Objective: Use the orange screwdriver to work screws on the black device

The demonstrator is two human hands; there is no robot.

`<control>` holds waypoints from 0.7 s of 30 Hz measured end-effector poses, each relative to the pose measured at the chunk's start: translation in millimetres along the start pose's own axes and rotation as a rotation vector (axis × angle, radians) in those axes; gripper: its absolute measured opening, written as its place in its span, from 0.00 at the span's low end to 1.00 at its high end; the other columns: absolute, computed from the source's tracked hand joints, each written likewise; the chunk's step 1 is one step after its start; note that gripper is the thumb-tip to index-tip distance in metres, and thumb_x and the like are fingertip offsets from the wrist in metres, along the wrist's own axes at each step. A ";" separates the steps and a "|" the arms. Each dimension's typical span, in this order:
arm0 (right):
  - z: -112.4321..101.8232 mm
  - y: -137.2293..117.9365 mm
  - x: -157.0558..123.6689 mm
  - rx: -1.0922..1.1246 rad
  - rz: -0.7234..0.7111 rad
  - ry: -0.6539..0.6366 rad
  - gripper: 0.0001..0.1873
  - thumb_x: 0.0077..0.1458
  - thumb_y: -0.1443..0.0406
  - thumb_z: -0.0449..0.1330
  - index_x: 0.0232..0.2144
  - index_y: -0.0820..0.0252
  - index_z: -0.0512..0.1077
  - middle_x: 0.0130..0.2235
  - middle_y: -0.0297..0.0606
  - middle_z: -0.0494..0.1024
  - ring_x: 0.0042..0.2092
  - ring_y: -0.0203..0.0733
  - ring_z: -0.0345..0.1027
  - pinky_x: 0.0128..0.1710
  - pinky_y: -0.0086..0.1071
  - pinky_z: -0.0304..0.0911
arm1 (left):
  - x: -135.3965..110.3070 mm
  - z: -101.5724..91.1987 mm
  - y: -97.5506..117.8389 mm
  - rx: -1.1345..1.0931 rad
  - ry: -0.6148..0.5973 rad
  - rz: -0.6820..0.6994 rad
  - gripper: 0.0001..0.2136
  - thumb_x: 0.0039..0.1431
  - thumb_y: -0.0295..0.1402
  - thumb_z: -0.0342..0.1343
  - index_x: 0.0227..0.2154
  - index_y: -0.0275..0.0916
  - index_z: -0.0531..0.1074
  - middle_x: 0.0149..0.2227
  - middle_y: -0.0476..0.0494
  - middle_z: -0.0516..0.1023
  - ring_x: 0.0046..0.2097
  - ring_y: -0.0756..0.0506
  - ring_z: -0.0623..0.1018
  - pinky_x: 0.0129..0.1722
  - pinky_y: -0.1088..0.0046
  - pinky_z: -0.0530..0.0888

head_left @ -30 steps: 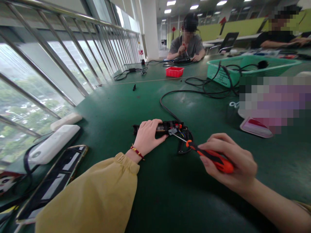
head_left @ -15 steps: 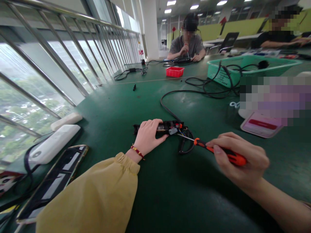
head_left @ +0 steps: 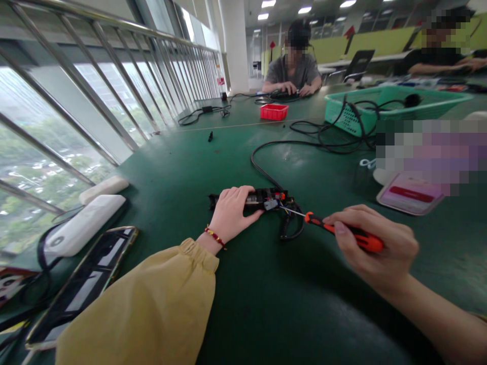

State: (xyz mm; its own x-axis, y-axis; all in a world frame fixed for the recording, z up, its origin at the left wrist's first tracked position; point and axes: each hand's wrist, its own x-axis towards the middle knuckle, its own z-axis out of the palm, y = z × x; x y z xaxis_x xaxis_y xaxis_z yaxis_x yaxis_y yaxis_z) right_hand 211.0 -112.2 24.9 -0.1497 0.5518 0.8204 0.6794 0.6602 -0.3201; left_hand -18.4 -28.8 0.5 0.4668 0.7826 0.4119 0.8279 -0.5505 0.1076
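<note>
Nearest, left edge: a phone [head_left: 81, 286] lies flat on the green tabletop [head_left: 243, 314] beside a white power bank [head_left: 85, 225], both pushed toward the window rail, out of the working space.
Left hand: the left hand [head_left: 232, 213], in a yellow sleeve with a red bracelet, lies palm down over the opened power strip [head_left: 262, 199]; its fingers [head_left: 243, 192] curl over the top and the thumb presses the near side, pinning the strip flat so it does not slide under the tool.
Right hand: the right hand [head_left: 375, 248] is clenched around the orange handle of a screwdriver [head_left: 335, 229], held low and nearly level so the thin shaft reaches sideways into the strip's end.
Power strip: black, casing off, lying in the middle of the tabletop in front of the person; coloured wires and a grey part show at its right end, where the screwdriver tip meets them.
Cable: the strip's black cable [head_left: 266, 152] loops away across the tabletop toward the green basket [head_left: 380, 104], slack, so it does not tug the strip.
Right side: a pink-edged phone [head_left: 409, 192] lies face up, apart from the work.
Farther: a small red tray [head_left: 273, 112] sits mid-table.
Far end: another person [head_left: 292, 68] sits with both hands on something dark; what it is cannot be told.
</note>
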 end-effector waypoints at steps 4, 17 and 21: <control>1.0 -0.8 -0.6 -0.014 0.042 -0.002 0.05 0.48 0.71 0.56 0.30 0.57 0.68 0.25 0.31 0.73 0.24 0.32 0.65 0.24 0.28 0.61 | 0.1 -0.6 -0.6 -0.009 -0.003 0.002 0.18 0.52 0.42 0.53 0.42 0.38 0.61 0.38 0.44 0.71 0.41 0.43 0.69 0.42 0.65 0.63; 3.7 -0.4 -2.1 -0.010 0.096 -0.008 0.08 0.48 0.68 0.58 0.33 0.55 0.67 0.27 0.32 0.72 0.26 0.35 0.67 0.24 0.29 0.64 | -0.2 2.0 -1.8 -0.058 0.028 -0.006 0.17 0.52 0.41 0.53 0.43 0.38 0.62 0.42 0.44 0.71 0.45 0.43 0.68 0.48 0.63 0.61; 6.9 2.0 -3.6 -0.032 0.075 0.146 0.20 0.45 0.69 0.61 0.43 0.55 0.64 0.35 0.36 0.70 0.32 0.38 0.68 0.29 0.32 0.66 | -0.3 2.7 -2.6 -0.058 0.014 -0.012 0.17 0.53 0.42 0.52 0.43 0.39 0.62 0.41 0.44 0.71 0.44 0.42 0.68 0.47 0.63 0.62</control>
State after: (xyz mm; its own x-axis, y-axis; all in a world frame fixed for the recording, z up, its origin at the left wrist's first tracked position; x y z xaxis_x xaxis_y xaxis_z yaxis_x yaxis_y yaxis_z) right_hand 207.9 -109.3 18.0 0.0066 0.5180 0.8554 0.7077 0.6019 -0.3700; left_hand -19.8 -26.8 -2.3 0.4526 0.7853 0.4226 0.8136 -0.5576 0.1647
